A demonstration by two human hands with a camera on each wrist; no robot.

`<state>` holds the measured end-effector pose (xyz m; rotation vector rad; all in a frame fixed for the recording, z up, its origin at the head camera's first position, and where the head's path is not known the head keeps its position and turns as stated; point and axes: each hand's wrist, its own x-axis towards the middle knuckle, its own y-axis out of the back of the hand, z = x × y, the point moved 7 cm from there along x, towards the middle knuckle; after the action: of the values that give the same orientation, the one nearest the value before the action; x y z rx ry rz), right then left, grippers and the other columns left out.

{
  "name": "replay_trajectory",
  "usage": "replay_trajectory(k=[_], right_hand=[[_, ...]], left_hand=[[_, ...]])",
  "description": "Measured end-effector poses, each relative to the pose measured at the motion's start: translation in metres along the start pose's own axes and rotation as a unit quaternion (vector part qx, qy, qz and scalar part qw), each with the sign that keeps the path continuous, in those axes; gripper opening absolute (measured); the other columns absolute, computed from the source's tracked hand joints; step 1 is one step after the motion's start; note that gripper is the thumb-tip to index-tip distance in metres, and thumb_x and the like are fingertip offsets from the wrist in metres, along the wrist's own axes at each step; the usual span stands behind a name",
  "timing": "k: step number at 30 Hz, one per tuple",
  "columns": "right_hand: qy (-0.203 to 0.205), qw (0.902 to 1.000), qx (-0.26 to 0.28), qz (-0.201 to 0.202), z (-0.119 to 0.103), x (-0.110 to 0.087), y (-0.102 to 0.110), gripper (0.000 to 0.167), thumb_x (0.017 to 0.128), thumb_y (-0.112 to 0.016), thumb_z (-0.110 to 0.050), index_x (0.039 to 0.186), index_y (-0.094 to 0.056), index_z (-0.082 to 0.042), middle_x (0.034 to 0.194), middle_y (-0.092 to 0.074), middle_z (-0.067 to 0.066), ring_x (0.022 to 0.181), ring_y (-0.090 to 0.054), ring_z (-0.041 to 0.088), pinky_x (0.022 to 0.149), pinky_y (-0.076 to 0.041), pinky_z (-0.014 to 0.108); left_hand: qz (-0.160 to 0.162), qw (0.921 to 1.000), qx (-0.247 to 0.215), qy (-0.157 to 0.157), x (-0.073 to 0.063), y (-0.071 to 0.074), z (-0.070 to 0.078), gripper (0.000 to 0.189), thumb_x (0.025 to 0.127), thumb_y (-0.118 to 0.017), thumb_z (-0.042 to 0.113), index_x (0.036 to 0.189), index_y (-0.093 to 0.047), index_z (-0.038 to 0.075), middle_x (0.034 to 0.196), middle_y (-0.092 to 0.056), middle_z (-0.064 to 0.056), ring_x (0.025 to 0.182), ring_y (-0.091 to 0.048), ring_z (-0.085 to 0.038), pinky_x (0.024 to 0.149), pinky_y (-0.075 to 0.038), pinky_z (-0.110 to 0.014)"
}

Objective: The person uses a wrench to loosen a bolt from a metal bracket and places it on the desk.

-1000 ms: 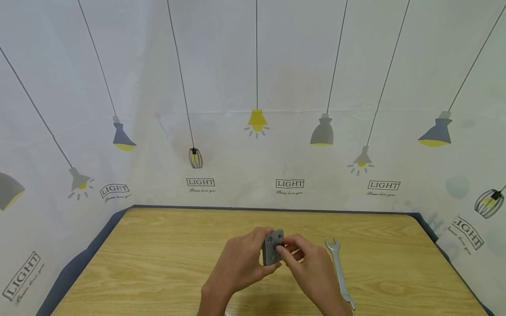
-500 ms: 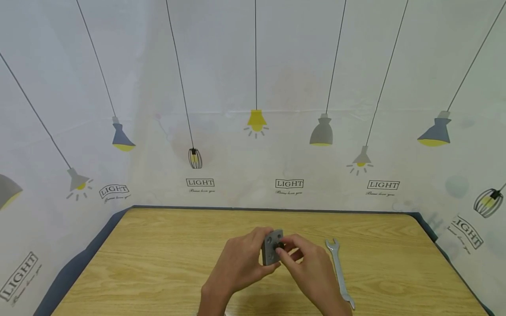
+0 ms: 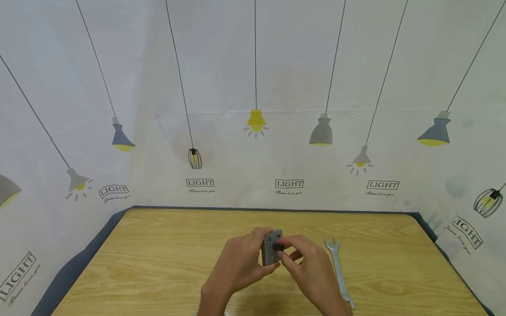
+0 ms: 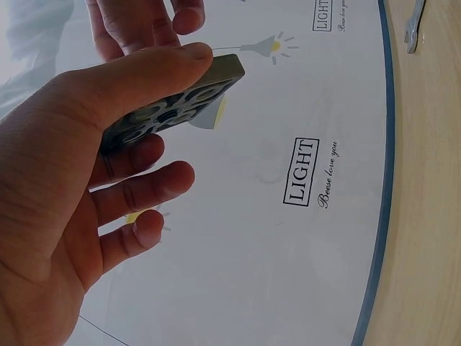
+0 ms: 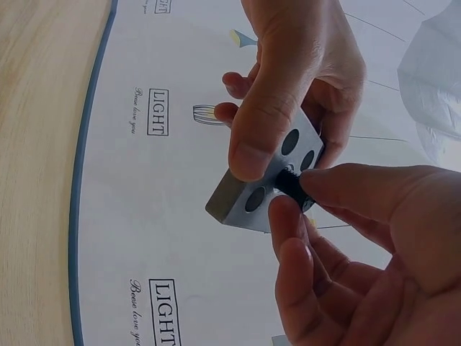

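A grey metal block (image 3: 269,255) with several round holes is raised above the table, its drilled face turned toward my right hand. My left hand (image 3: 239,259) grips the block by its edges between thumb and fingers. With thumb and forefinger, my right hand (image 3: 312,267) pinches a black threaded bolt (image 5: 289,184) at the middle hole of that face. In the right wrist view the bolt's thread shows between the block and the fingertips; its far end is hidden. The left wrist view shows the block's other face (image 4: 169,114), with several ringed recesses.
A silver open-end wrench (image 3: 339,272) lies on the wooden table (image 3: 158,254), just right of my right hand. Behind the table hangs a white cloth backdrop (image 3: 221,87) printed with lamps and lettering.
More of the black bolt now shows between the right fingertips and the block's face. The right fingers have shifted slightly around it, while the left hand and the block stay nearly still.
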<state>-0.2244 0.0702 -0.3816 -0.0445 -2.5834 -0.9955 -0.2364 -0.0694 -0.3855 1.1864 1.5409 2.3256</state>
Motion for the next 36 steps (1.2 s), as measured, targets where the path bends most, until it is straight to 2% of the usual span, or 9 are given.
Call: replay_trajectory(k=[7, 16, 29, 33, 36], right_hand=[[0.014, 0.9999, 0.002, 0.009, -0.0020, -0.0010, 0.0003, 0.028, 0.080, -0.081, -0.005, 0.098, -0.073, -0.025, 0.099, -0.069, -0.006, 0.069, -0.065, 0.005, 0.061, -0.051, 0.021], [0.010, 0.9999, 0.005, 0.002, -0.0036, -0.0010, -0.0003, 0.033, 0.079, -0.080, 0.001, 0.090, -0.071, -0.028, 0.097, -0.065, -0.009, 0.071, -0.064, 0.005, 0.058, -0.049, 0.019], [0.029, 0.9993, 0.020, 0.012, -0.0058, -0.0019, 0.0004, 0.037, 0.078, -0.076, 0.009, 0.089, -0.073, -0.026, 0.099, -0.063, -0.009, 0.072, -0.063, 0.005, 0.056, -0.048, 0.019], [0.018, 0.9995, 0.027, 0.002, -0.0040, -0.0009, -0.0006, 0.030, 0.082, -0.077, 0.001, 0.095, -0.073, -0.025, 0.102, -0.062, -0.007, 0.072, -0.063, 0.005, 0.056, -0.049, 0.020], [-0.003, 0.9995, 0.031, -0.004, -0.0011, -0.0003, -0.0012, 0.025, 0.086, -0.076, -0.009, 0.106, -0.071, -0.023, 0.106, -0.064, -0.005, 0.073, -0.063, 0.006, 0.056, -0.049, 0.020]], left_hand=[[0.003, 1.0000, 0.002, 0.000, -0.0006, 0.0000, 0.0001, 0.064, 0.072, -0.087, 0.041, 0.122, -0.058, 0.014, 0.102, -0.068, 0.006, 0.072, -0.059, 0.000, 0.060, -0.048, -0.017], [0.001, 1.0000, 0.003, 0.001, -0.0009, -0.0009, -0.0004, 0.066, 0.071, -0.088, 0.041, 0.123, -0.058, 0.013, 0.106, -0.069, 0.004, 0.076, -0.063, -0.002, 0.061, -0.050, -0.018], [-0.002, 1.0000, 0.000, 0.003, -0.0016, -0.0008, -0.0010, 0.065, 0.072, -0.087, 0.040, 0.123, -0.058, 0.012, 0.106, -0.069, 0.004, 0.075, -0.062, -0.001, 0.061, -0.049, -0.017], [0.001, 1.0000, 0.002, 0.000, -0.0010, 0.0004, -0.0012, 0.066, 0.072, -0.087, 0.041, 0.124, -0.058, 0.012, 0.106, -0.069, 0.004, 0.075, -0.063, -0.001, 0.061, -0.049, -0.017], [0.003, 1.0000, 0.002, 0.000, -0.0006, 0.0014, -0.0013, 0.066, 0.072, -0.087, 0.040, 0.124, -0.058, 0.012, 0.105, -0.069, 0.004, 0.076, -0.063, -0.001, 0.062, -0.050, -0.018]])
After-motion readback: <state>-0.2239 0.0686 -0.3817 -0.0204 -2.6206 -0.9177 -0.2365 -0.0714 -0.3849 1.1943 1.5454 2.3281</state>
